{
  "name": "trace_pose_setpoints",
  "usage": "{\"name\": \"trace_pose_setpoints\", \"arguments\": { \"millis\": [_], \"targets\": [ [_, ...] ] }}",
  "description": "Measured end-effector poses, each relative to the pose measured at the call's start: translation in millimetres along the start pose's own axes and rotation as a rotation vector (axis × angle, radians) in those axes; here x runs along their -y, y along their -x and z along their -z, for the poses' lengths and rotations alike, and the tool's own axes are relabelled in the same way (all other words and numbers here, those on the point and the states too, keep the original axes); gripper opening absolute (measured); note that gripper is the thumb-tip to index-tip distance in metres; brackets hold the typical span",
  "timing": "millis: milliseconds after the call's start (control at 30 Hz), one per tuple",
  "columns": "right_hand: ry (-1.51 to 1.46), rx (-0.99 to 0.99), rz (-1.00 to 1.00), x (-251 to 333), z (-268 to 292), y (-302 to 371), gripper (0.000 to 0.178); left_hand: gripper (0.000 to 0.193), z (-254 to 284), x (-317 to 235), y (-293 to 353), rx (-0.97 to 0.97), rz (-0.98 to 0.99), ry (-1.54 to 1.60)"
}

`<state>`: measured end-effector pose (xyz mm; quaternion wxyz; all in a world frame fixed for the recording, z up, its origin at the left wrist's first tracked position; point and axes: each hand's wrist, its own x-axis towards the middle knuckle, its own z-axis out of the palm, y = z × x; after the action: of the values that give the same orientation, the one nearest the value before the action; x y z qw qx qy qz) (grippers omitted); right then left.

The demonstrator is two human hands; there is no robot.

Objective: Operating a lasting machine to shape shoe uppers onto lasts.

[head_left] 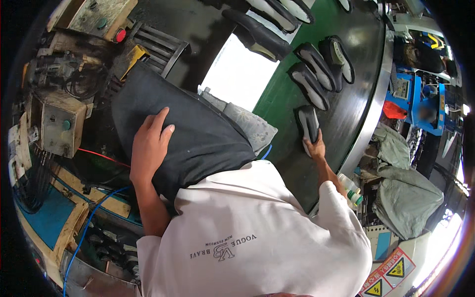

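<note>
At the near end of a group of shoes on the green and dark conveyor belt (pixel 277 138), my right hand (pixel 316 147) grips one end of a black shoe (pixel 309 124). Its pale grey insole faces up, and it appears to rest on the belt. My left hand (pixel 150 146) is over the thigh of my dark trousers (pixel 183 123), fingers partly spread and nothing in them. Beyond the held shoe lie several more black shoes, including one shoe (pixel 308 86) just ahead of it and another shoe (pixel 341 59) farther off.
A metal rail (pixel 377 106) borders the belt's right side. A patterned grey cloth (pixel 242 121) lies beside my leg. To the left stand greasy machinery with a control box (pixel 60 123) and a red button (pixel 120 35). Green-capped bottles (pixel 354 196) are by my right arm.
</note>
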<state>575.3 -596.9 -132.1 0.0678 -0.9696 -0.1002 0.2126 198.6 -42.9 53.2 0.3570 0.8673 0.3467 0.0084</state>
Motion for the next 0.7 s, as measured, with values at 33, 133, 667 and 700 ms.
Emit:
{"name": "trace_pose_setpoints", "arguments": {
  "millis": [33,133,667,700],
  "targets": [
    [-0.159,-0.003,0.011,15,-2,-1,0.112,0.041,-3,-3,-6,-0.014,-0.059,0.05],
    [-0.269,-0.094,-0.15,78,-20,9,0.111,0.039,-15,-18,-29,-0.026,-0.115,0.174],
    [-0.867,0.868,0.596,454,67,73,0.085,0.08,-47,-44,-95,-0.495,-0.223,0.985],
    [-0.73,0.855,0.693,480,75,86,0.09,0.08,-39,-29,-87,-0.516,-0.191,1.072]
  ]
}}
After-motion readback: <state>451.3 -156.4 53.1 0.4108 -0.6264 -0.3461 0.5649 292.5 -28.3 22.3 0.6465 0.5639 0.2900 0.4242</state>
